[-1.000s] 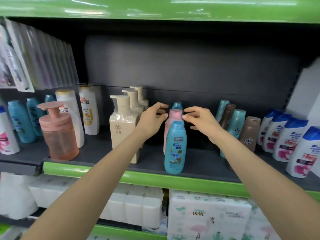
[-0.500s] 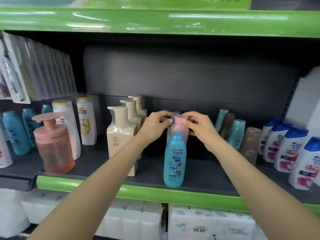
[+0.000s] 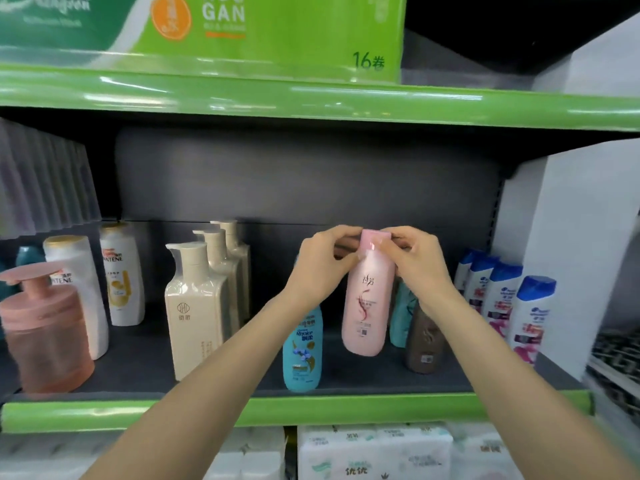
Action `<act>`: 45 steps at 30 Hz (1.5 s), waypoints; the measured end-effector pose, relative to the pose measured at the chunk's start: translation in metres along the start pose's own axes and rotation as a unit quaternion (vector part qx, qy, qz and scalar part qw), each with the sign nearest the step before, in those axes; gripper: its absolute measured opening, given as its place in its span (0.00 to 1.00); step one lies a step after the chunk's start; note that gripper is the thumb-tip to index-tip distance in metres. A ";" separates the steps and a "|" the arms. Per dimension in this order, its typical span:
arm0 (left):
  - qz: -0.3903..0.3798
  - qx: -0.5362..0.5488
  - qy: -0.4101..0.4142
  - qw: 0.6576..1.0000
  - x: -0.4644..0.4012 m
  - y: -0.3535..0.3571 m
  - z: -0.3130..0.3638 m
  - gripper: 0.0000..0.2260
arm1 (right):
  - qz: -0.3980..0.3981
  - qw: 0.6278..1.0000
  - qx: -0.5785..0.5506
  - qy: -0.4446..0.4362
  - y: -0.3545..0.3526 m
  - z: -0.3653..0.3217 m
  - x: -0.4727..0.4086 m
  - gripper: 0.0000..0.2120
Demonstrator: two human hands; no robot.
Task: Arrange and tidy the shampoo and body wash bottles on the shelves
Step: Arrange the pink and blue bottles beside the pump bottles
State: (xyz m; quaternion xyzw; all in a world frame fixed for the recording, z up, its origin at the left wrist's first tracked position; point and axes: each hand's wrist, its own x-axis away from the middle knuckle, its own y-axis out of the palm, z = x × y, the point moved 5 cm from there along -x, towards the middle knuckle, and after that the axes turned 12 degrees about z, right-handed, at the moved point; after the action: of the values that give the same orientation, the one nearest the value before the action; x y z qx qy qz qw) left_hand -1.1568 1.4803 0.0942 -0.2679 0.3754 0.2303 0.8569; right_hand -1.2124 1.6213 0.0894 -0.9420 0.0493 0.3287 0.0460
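1. Both hands are pinching the pink bottle [image 3: 367,306] up at its cap: left hand [image 3: 320,268] from 9 o'clock, right hand [image 3: 420,263] from 3 o'clock. Looks like it's lifted clear of the dark shelf [image 3: 145,368], hanging upright, probably so it clears its neighbours.
2. Cream pump bottles [image 3: 201,306] stand in a front-to-back row at 9 o'clock of the pink one, so I'd guess same-brand rows are the goal.
3. Blue Rejoice bottle [image 3: 304,351] stands at 7 o'clock of it, near the green shelf lip [image 3: 311,407].
4. Brown bottle [image 3: 424,341] and a teal bottle [image 3: 401,317] sit at 4 o'clock, partly hidden by the right wrist.
5. Versus half a second back: the pink one stood behind the blue one; now it's raised and out to its right.
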 end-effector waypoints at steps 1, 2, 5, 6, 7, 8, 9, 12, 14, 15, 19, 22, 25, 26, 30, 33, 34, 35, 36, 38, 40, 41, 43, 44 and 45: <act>-0.002 0.010 0.002 1.000 0.005 0.002 0.003 0.15 | 0.003 1.000 -0.006 0.014 -0.005 0.001 0.003 0.04; -0.009 0.018 -0.001 1.000 0.010 0.004 0.004 0.16 | 0.004 0.999 -0.010 0.031 -0.009 0.002 0.005 0.04; -0.057 0.010 -0.016 0.998 0.024 0.009 0.005 0.23 | 0.003 0.996 -0.028 0.085 -0.017 0.006 0.014 0.05; -0.070 0.004 -0.029 0.997 0.030 0.010 0.003 0.26 | 0.003 0.995 -0.035 0.094 -0.019 0.005 0.017 0.05; -0.077 0.006 -0.053 0.996 0.035 0.010 0.000 0.27 | 0.003 0.995 -0.034 0.096 -0.020 0.004 0.019 0.05; -0.077 0.019 -0.089 0.993 0.040 0.010 -0.004 0.28 | 0.004 0.995 -0.031 0.095 -0.021 0.003 0.020 0.05; -0.074 0.042 -0.127 0.988 0.045 0.011 -0.007 0.27 | 0.005 0.995 -0.031 0.096 -0.021 0.003 0.022 0.05; -0.067 0.119 -0.197 0.971 0.057 0.012 -0.011 0.17 | 0.007 0.993 -0.045 0.109 -0.021 0.004 0.028 0.05; -0.061 0.155 -0.220 0.961 0.063 0.011 -0.013 0.14 | 0.003 0.991 -0.051 0.126 -0.020 0.009 0.033 0.08; -0.056 0.165 -0.231 0.957 0.066 0.011 -0.014 0.14 | -0.001 0.989 -0.056 0.137 -0.021 0.013 0.036 0.10; -0.030 0.192 -0.269 0.943 0.080 0.010 -0.019 0.13 | -0.046 0.977 -0.095 0.184 -0.021 0.025 0.055 0.12; 0.006 0.231 -0.294 0.928 0.086 0.006 -0.020 0.12 | -0.107 0.965 -0.109 0.214 -0.021 0.033 0.081 0.11; 0.020 0.235 -0.294 0.926 0.088 0.003 -0.019 0.11 | -0.140 0.957 -0.118 0.225 -0.021 0.039 0.097 0.11; 0.019 0.225 -0.292 0.929 0.090 0.004 -0.019 0.12 | -0.143 0.958 -0.114 0.222 -0.021 0.040 0.099 0.11; 0.018 0.177 -0.257 0.950 0.098 0.008 -0.021 0.15 | -0.131 0.957 -0.111 0.235 -0.020 0.044 0.103 0.12; -0.038 0.085 -0.192 0.977 0.102 0.010 -0.020 0.22 | -0.107 0.954 -0.112 0.255 -0.019 0.046 0.103 0.12; -0.071 0.038 -0.168 0.983 0.104 0.012 -0.018 0.26 | -0.091 0.955 -0.109 0.260 -0.020 0.047 0.102 0.12; -0.099 -0.016 -0.143 0.985 0.107 0.014 -0.016 0.29 | -0.074 0.956 -0.106 0.264 -0.021 0.048 0.101 0.12; -0.120 -0.068 -0.117 0.984 0.110 0.016 -0.014 0.32 | -0.059 0.957 -0.103 0.265 -0.021 0.049 0.099 0.12; -0.136 -0.151 -0.088 0.975 0.115 0.019 -0.011 0.41 | -0.034 0.958 -0.104 0.264 -0.021 0.049 0.096 0.11; -0.135 -0.188 -0.085 0.969 0.118 0.022 -0.010 0.49 | -0.023 0.959 -0.107 0.263 -0.021 0.050 0.094 0.10; -0.130 -0.186 -0.083 0.970 0.118 0.023 -0.010 0.50 | -0.023 0.959 -0.108 0.262 -0.020 0.050 0.093 0.10; -0.110 -0.162 -0.075 0.978 0.116 0.021 -0.010 0.49 | -0.030 0.959 -0.118 0.256 -0.021 0.050 0.092 0.11; -0.100 -0.143 -0.070 0.982 0.114 0.019 -0.009 0.47 | -0.037 0.959 -0.130 0.250 -0.022 0.049 0.091 0.11; -0.091 -0.121 -0.071 0.986 0.114 0.016 -0.010 0.45 | -0.049 0.957 -0.147 0.245 -0.022 0.049 0.089 0.10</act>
State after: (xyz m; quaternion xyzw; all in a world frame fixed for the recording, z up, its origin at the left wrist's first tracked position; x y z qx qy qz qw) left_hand -1.1020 1.5083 -0.0033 -0.3857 0.2568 0.2132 0.8601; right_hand -1.1700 1.6437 -0.0030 -0.9913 -0.0360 0.0886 -0.0909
